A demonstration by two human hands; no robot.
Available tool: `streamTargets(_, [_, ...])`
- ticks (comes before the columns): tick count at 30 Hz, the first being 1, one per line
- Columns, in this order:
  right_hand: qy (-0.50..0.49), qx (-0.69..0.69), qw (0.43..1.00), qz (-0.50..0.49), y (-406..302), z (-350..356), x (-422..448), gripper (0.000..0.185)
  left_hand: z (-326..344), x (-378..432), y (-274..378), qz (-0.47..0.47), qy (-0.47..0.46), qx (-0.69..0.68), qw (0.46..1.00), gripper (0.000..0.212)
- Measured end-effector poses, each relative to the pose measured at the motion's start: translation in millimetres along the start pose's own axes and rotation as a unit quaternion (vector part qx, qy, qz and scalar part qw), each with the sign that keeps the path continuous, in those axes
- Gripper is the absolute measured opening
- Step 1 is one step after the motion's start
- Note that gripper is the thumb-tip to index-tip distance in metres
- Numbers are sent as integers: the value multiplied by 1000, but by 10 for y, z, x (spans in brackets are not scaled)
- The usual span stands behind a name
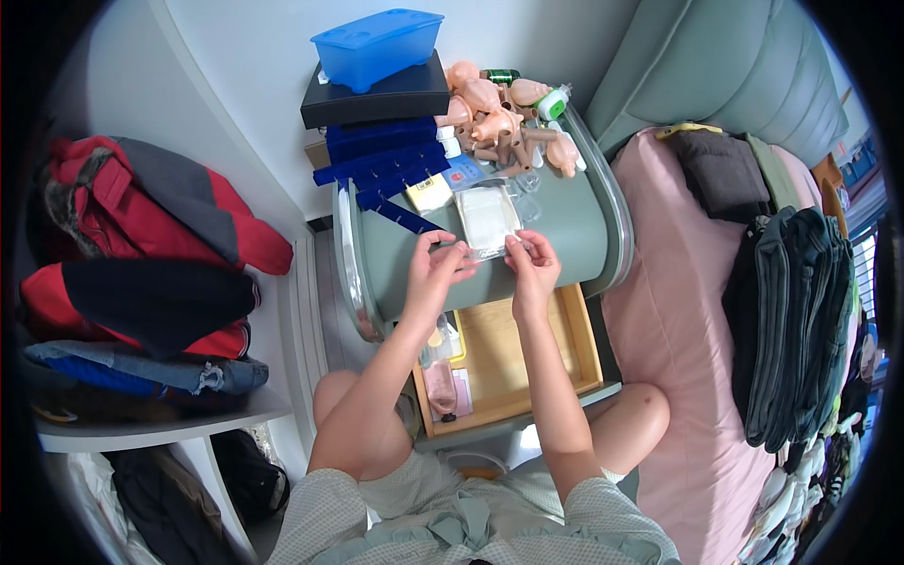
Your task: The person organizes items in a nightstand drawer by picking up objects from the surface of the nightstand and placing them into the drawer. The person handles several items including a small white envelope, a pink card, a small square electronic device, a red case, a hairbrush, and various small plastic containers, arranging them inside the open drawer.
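Observation:
A clear plastic packet with a white folded piece inside (489, 217) is held over the front of a grey-green nightstand top (565, 244). The thumb and fingers of my right hand (534, 267) pinch its lower right corner. My left hand (436, 270) has its thumb and fingertips at the lower left edge of the packet, with the index finger raised. Just beyond lie a pale yellow packet (429, 194), a blue card or booklet (462, 171) and small clear plastic pieces (527, 207). Dark blue velvety strips (395, 169) lie beyond my left hand.
Peach-coloured bulbs (480, 94) and brown tubes (521, 157) pile up at the back. A blue lidded box (378, 49) sits on a black box (378, 95). Below my forearms, a wooden drawer (494, 353) is pulled out. A pink-covered bed (667, 282) flanks the right, shelves (169, 431) the left.

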State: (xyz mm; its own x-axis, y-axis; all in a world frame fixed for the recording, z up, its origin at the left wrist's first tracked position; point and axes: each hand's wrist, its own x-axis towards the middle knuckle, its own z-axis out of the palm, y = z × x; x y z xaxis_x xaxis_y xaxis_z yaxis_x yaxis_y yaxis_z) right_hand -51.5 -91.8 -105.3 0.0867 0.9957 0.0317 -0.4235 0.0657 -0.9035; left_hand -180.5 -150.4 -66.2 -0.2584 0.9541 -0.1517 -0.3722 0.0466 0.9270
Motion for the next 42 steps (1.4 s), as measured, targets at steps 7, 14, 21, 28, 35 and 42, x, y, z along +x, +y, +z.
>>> streamTargets(7, [-96, 19, 995, -25, 12, -130, -378, 31, -47, -24, -25, -32, -35, -77, 996, 29])
streamTargets(14, [-131, -53, 990, -3, 59, -153, -566, 39, -29, -172, -119, 7, -28, -52, 998, 26])
streamTargets(21, [-141, -107, 984, 13, 76, -262, -734, 32, -57, -333, -202, 20, -30, -65, 997, 26])
streamTargets(28, [-122, -92, 988, 12, 78, -355, -905, 22, -201, -542, -314, -25, -38, -3, 999, 26])
streamTargets(35, [-95, -84, 992, 11, -95, -324, -999, 15, -204, -777, -403, -11, -43, 25, 999, 24])
streamTargets(42, [-78, -94, 992, 7, -52, -357, -1071, 12, -221, -810, -408, 11, -10, -33, 999, 25])
